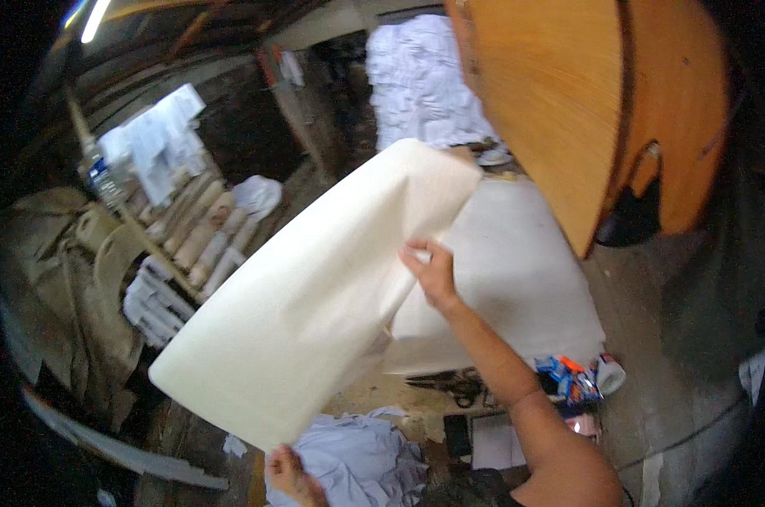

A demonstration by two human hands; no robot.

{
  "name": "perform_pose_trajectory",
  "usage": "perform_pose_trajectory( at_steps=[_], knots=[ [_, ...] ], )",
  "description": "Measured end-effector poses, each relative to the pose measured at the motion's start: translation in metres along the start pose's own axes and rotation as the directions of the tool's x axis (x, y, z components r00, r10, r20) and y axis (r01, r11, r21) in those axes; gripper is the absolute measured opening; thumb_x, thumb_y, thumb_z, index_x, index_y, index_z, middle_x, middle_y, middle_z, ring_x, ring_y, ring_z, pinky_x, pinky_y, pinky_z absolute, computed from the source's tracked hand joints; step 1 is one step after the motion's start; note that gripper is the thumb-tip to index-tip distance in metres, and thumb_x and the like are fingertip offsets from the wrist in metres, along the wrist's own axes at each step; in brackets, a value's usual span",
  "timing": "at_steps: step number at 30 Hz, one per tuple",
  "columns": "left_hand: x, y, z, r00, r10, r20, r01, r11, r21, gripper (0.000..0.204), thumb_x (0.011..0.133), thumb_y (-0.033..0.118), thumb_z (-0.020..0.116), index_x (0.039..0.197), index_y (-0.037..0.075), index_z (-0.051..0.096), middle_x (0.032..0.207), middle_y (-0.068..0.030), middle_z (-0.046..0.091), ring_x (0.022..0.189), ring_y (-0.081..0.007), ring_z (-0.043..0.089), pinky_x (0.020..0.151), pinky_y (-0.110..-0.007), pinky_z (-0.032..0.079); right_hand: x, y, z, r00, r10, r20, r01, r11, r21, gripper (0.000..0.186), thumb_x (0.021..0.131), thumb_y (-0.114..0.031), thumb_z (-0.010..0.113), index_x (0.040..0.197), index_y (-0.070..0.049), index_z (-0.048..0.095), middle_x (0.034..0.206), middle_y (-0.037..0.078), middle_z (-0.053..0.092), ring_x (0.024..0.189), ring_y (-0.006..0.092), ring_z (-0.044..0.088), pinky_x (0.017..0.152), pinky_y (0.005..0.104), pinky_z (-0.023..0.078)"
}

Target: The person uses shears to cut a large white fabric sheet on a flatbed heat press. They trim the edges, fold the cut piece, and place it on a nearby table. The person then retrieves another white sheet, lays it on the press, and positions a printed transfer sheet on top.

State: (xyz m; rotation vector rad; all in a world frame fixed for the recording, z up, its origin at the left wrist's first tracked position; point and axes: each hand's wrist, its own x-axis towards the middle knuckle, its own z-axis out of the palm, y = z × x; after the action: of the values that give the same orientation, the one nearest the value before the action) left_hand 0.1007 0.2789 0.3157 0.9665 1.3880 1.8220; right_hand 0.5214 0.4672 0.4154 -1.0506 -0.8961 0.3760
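A large cream sheet [273,313] is held up at a slant across the middle, curved along its top. My left hand [292,473] grips its lower corner near the bottom edge, and my right hand [429,275] pinches its right side with thumb and fingers. Behind it, a pale sheet [518,270] lies flat on the worktable. Dark scissors [442,384] lie at the front of that table, left of my right forearm. Below the held sheet is a heap of pale white cloth [357,460].
An orange wooden board [551,101] stands at upper right. A stack of white fabric [425,76] is behind. Rolls [201,237] and a plastic bottle [103,182] are at left. Small packets [560,376], a phone [457,435] and a notebook [492,439] sit beside my right forearm.
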Motion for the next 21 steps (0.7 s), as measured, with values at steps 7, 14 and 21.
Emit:
perform_pose_trajectory(
  at_steps=[7,14,21],
  knots=[
    [-0.059,-0.141,0.078,0.936,-0.337,0.101,0.347,0.932,-0.108,0.049,0.078,-0.003,0.069,0.118,0.008,0.041,0.091,-0.0084,0.058,0.067,-0.0144,0.055,0.055,-0.025,0.046,-0.089,0.193,-0.157,0.785,0.396,-0.476,-0.494,0.865,-0.094,0.035,0.071,-0.002,0.073,0.104,-0.004,0.063,0.104,0.01,0.062,0.096,0.021,0.059,0.079,0.0317,0.05],
    [-0.062,-0.155,0.08,0.707,-0.461,0.537,0.277,0.879,0.389,0.056,0.073,0.003,0.074,0.123,-0.009,0.049,0.102,-0.0146,0.061,0.077,-0.0193,0.06,0.066,-0.029,0.051,-0.097,0.232,-0.293,0.757,0.275,-0.593,-0.446,0.88,-0.161,0.038,0.069,-0.001,0.074,0.107,-0.003,0.065,0.104,0.012,0.064,0.094,0.0239,0.06,0.085,0.0327,0.049],
    [-0.052,-0.183,0.11,0.512,-0.313,0.8,-0.112,0.899,0.424,0.067,0.072,0.012,0.074,0.128,-0.012,0.045,0.12,-0.0244,0.058,0.111,-0.028,0.057,0.096,-0.033,0.043,-0.145,0.198,-0.358,0.617,-0.049,-0.786,-0.563,0.67,-0.484,0.033,0.072,-0.005,0.07,0.105,-0.002,0.067,0.104,0.018,0.066,0.1,0.031,0.06,0.09,0.0356,0.046]
  ],
)
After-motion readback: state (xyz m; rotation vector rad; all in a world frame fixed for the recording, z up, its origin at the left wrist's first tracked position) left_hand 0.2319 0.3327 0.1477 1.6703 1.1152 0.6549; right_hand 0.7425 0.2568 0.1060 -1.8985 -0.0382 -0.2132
